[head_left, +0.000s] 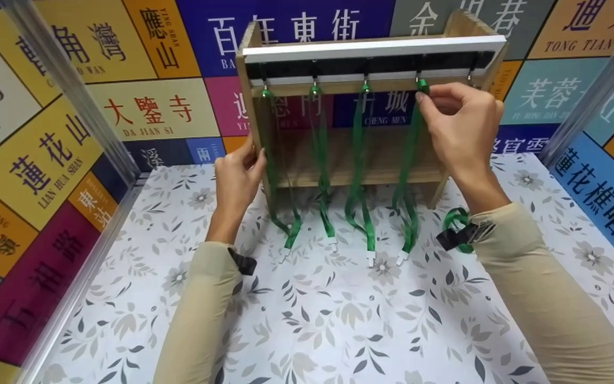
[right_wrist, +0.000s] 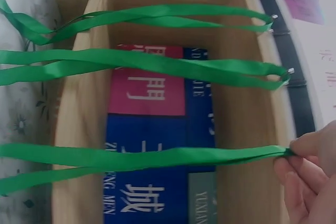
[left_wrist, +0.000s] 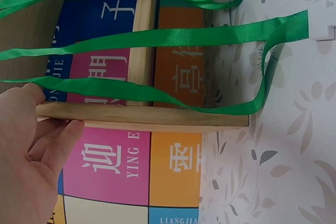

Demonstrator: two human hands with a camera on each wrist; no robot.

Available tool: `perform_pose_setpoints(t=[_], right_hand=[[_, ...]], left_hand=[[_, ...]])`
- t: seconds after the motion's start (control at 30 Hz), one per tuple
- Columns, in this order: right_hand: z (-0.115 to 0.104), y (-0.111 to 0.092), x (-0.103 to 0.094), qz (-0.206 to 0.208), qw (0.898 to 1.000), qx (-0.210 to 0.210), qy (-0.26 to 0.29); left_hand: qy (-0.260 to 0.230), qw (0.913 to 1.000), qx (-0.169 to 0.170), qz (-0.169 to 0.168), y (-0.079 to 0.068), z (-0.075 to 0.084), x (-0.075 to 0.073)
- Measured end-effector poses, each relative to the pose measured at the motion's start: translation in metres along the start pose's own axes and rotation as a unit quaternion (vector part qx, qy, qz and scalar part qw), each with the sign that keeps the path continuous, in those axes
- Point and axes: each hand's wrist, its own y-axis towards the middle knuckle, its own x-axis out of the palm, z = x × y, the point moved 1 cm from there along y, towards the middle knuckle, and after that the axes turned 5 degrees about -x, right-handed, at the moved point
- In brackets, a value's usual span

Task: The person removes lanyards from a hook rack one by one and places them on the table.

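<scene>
A small wooden rack (head_left: 349, 154) stands at the back of the table, with a row of metal hooks along its top bar (head_left: 339, 66). My left hand (head_left: 237, 176) grips the edge of its left side panel (left_wrist: 157, 115), thumb on one face and fingers on the other. Green ribbon lanyards hang from the hooks, each ending in a white clip. At the right end of the hung ones, my right hand (head_left: 464, 122) pinches the top loop of a lanyard (right_wrist: 210, 156) at its hook. Whether that loop sits fully on the hook cannot be told.
Another green lanyard (head_left: 455, 214) lies coiled on the floral tabletop (head_left: 339, 330), partly behind the black band on the right wrist. The rightmost hook (head_left: 470, 74) bears no lanyard. Panels with printed signs (head_left: 158, 109) and clear upright edges (head_left: 72, 90) enclose the table.
</scene>
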Motion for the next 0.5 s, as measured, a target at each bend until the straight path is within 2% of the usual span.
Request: perform_pose_setpoints(t=[0.27,0.5], right_hand=[[-0.024,0.006,-0.024,0.019,0.999,-0.015,0.024],[-0.033,0.023,-0.042,0.037,0.997,-0.025,0.059]], left_hand=[[-0.001,0.9999,-0.012,-0.008,0.000,0.000,0.000],[-0.001,0.9998,-0.014,-0.011,-0.001,0.001,0.000]])
